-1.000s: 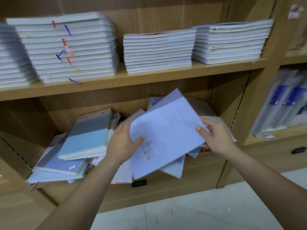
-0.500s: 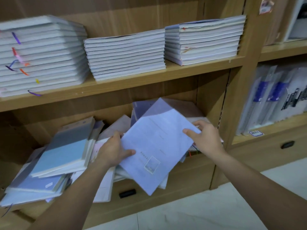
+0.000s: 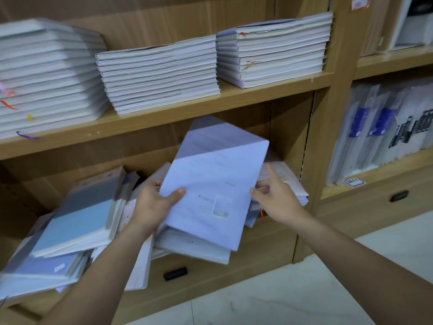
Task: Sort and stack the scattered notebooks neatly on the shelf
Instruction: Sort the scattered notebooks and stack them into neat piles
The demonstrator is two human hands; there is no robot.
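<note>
Wood-grain shelf — left hand pinches a flat lavender paper notebook.

Three notebook stacks, two hands, perhaps a dozen scattered notebooks

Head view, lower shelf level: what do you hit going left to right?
light blue notebook → left hand → lavender notebook, gripped by that hand → right hand → plastic folders in the right bay
</note>
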